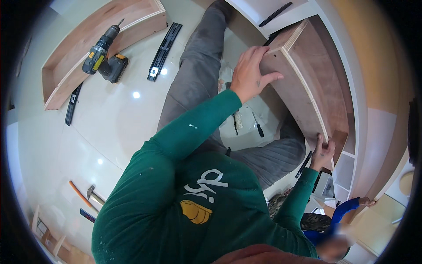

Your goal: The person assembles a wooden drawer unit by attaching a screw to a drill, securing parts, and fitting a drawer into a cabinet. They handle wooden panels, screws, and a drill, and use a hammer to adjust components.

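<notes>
A plywood drawer (pixel 292 83) stands tilted in the opening of a white cabinet (pixel 358 88), partly inside it. My left hand (pixel 251 74) holds its far left corner, thumb spread on the outer panel and fingers over the end. Closer to me, my right hand (pixel 324 152) grips the near end of the panel, fingers bent round its edge. A black drawer slide (pixel 304 164) lies beside my right wrist. Another dark slide (pixel 275 14) is on the white cabinet surface beyond the drawer.
A second plywood drawer (pixel 145 24) lies at far left, with a cordless drill (pixel 105 55) against it. Black slides (pixel 165 52) lie on the tiled floor. A screwdriver (pixel 258 125) is between my legs, a hammer (pixel 94 195) at left. Another person's blue sleeve (pixel 345 210) shows at lower right.
</notes>
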### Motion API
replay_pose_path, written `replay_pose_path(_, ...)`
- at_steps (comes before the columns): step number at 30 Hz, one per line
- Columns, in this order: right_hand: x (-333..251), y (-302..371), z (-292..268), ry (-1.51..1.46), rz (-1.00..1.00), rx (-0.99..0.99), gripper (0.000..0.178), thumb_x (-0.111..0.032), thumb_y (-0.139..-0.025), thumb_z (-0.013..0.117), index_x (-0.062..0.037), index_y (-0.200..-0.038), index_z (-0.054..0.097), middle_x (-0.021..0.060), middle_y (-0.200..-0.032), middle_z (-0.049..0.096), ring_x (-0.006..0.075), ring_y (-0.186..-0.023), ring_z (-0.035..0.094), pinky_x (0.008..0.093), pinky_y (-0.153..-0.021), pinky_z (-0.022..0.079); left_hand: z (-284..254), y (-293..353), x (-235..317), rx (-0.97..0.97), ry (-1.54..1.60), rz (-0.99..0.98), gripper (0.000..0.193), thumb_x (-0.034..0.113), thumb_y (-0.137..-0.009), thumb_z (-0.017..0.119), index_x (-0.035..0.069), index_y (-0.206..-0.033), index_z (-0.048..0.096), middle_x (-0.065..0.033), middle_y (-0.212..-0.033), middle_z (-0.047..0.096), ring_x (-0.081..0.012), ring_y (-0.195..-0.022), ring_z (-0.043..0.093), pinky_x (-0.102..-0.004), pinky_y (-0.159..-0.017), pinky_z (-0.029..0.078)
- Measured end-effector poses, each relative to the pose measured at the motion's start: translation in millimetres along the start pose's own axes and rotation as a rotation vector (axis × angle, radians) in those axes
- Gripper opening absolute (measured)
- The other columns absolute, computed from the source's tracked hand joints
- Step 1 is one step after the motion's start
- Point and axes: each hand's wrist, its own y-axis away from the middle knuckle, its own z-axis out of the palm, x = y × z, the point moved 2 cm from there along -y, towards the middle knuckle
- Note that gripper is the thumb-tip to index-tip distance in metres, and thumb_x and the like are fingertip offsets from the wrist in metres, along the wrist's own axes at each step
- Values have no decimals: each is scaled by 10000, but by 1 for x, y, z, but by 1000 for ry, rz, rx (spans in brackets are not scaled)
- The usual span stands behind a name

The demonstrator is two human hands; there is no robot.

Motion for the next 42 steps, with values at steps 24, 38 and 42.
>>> replay_pose_path(24, 42, -95, 56, 126, 117, -37, 646, -567, -844, 795, 16, -1117, 733, 205, -953, 702, 323, -811, 653, 439, -763, 522, 37, -115, -48, -38, -567, 181, 893, 556, -695, 862, 19, -1354, 587, -180, -1247, 664, -323, -1177, 597, -486, -980, 444)
replay_pose_path(38, 72, -136, 77, 224, 91, -41, 819, -698, -781, 759, 39, -1137, 725, 261, -1108, 709, 422, -1103, 645, 513, -1024, 442, 57, -122, -24, -8, -648, 22, 1086, 562, -671, 889, 32, -1497, 424, -199, -1409, 530, -374, -1319, 481, -531, -1075, 367)
replay_pose_path(42, 52, -120, 61, 108, -125, 186, 767, -661, -793, 761, 12, -1156, 712, 260, -1135, 695, 447, -1123, 619, 537, -997, 458, 37, -103, -46, 80, -558, 383, 1059, 604, -677, 863, 29, -1467, 453, -193, -1408, 549, -382, -1326, 480, -518, -1103, 359)
